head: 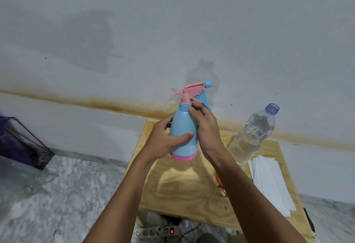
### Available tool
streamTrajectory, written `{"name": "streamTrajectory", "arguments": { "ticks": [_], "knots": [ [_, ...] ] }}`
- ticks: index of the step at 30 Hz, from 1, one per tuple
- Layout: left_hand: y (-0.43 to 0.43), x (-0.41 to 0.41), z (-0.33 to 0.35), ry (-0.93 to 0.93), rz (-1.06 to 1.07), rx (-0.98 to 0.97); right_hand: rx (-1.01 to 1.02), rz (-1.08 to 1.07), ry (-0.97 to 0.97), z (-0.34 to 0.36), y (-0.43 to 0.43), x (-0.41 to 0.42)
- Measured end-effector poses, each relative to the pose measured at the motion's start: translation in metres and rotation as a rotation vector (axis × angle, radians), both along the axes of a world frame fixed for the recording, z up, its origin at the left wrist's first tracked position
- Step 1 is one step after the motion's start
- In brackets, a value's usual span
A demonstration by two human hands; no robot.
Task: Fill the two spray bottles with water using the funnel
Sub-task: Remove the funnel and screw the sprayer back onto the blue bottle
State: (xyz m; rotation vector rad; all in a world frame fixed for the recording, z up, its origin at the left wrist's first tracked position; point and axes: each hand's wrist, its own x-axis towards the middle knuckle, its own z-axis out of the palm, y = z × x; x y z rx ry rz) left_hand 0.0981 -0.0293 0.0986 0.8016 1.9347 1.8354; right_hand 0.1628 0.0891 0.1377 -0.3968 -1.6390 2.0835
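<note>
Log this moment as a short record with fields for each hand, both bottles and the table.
left hand: grips the spray bottle by its blue body, thumb across the front
right hand: fingers at the bottle's neck, under the pink spray head
spray bottle: held roughly upright over the table, head on
water bottle: stands on the table, uncapped, partly full
table: wooden, also bears white paper sheets

place: home room | cues: stained painted wall, marble-pattern floor, small wooden table, power strip on floor
</note>
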Motion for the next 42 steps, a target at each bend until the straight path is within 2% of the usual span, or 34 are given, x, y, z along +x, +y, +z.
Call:
{"name": "streamTrajectory", "arguments": {
  "ticks": [10, 15, 21, 25, 29, 32, 37, 42],
  "knots": [
    [0.0, 0.001, 0.004, -0.004, -0.024, -0.004, 0.111, -0.018, -0.038, 0.003, 0.004, -0.003],
    [-0.003, -0.004, 0.012, 0.009, -0.051, -0.026, 0.111, 0.107, -0.017, 0.016, 0.019, -0.001],
    [-0.001, -0.003, 0.006, 0.0, -0.006, -0.078, 0.252, 0.193, -0.033, 0.02, 0.027, 0.001],
    [0.003, 0.003, 0.004, 0.018, 0.041, -0.065, 0.408, 0.022, -0.041, 0.017, 0.02, 0.001],
    [0.006, 0.008, 0.007, 0.04, 0.034, -0.069, 0.43, -0.13, -0.01, 0.013, 0.012, 0.0],
    [0.0, 0.003, 0.008, 0.005, -0.035, -0.096, 0.385, -0.019, -0.024, 0.01, 0.019, 0.005],
    [-0.011, 0.001, 0.01, -0.101, -0.319, -0.119, 0.264, 0.375, -0.096, 0.005, 0.044, 0.015],
    [-0.007, 0.003, 0.0, -0.174, -0.449, -0.17, 0.167, 0.489, -0.142, -0.001, 0.039, 0.009]
  ]
}}
